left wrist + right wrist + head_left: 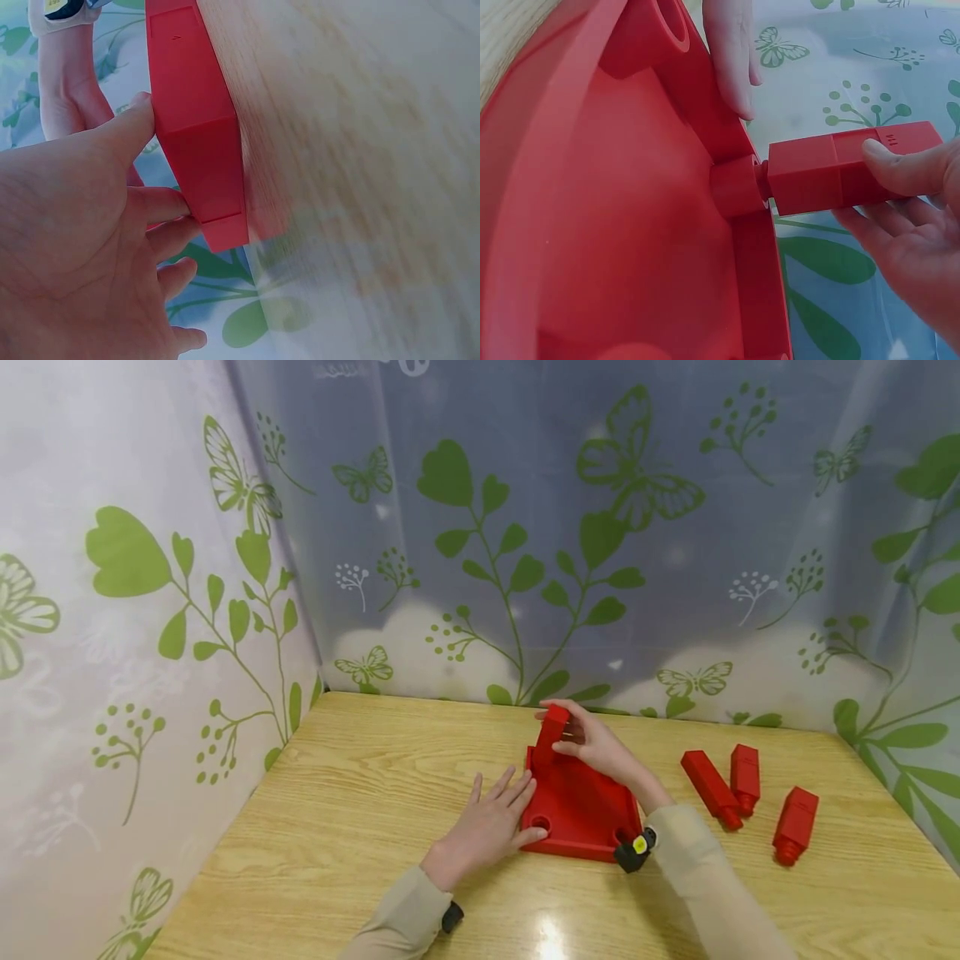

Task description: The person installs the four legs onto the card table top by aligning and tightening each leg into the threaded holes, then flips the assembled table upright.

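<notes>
Yellowish wood-grain table (360,793) runs L, R + nearside of red sq. plastic-looking tray (585,810); table's back edge just beyond tray. L hand (487,827), fingers straight, against tray's L side. R hand (600,747), apart from L, pinches red sq.-section plastic-looking post (552,735), narrow neck at tray's far-L round socket (739,187). 3 similar posts (796,825) R of tray.

Wearing a long, plain beige left sleeve (405,914) to the near left of the red tray (573,849); showing a small black piece (452,917) at its cuff. Wearing a matching right sleeve (705,870) to the near right of the tray, wrinkling lightly around the cuff. Carrying a black, angular wrist unit (628,859) by the tray's near right corner, bearing a bright yellow patch (640,844) on one face.
</notes>
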Available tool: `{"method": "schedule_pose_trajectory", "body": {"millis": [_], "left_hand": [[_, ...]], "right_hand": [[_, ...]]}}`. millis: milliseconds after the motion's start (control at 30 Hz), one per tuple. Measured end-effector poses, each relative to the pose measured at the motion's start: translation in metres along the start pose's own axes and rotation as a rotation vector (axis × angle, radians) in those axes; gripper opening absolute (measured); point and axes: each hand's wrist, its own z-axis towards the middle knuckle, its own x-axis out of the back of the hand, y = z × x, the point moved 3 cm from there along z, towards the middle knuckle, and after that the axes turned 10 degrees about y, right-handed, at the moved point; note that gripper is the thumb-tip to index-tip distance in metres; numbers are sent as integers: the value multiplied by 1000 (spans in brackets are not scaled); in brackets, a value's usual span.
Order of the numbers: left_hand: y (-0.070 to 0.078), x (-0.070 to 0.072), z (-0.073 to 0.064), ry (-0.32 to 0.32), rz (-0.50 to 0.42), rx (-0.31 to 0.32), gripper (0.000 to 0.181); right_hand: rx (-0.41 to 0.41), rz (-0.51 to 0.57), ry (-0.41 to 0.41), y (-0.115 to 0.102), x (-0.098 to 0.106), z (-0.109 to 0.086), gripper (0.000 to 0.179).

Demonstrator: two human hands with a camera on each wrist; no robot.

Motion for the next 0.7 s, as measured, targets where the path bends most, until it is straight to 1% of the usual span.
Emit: {"method": "schedule_pose_trajectory", "body": {"millis": [133, 233, 300, 400, 500, 600, 700], "left_hand": [[0, 1, 0, 0, 3, -1, 75], [0, 1, 0, 2, 9, -1, 75], [0, 1, 0, 3, 10, 0, 75], [0, 1, 0, 0, 8, 1, 75], [1, 1, 0, -2, 9, 2, 75], [1, 1, 0, -2, 16, 1, 75], [1, 1, 0, -5, 17, 1, 75]], "right_hand": [[-1, -16, 19, -1, -1, 2, 63], [-16, -49, 65, -1, -3, 4, 62], [-42, -78, 106, -1, -4, 5, 62], [-89, -159, 178, 0, -6, 5, 62], [-118, -244, 226, 1, -9, 5, 57], [-116, -324, 251, 3, -12, 7, 52], [-118, -355, 262, 3, -15, 8, 49]]}}
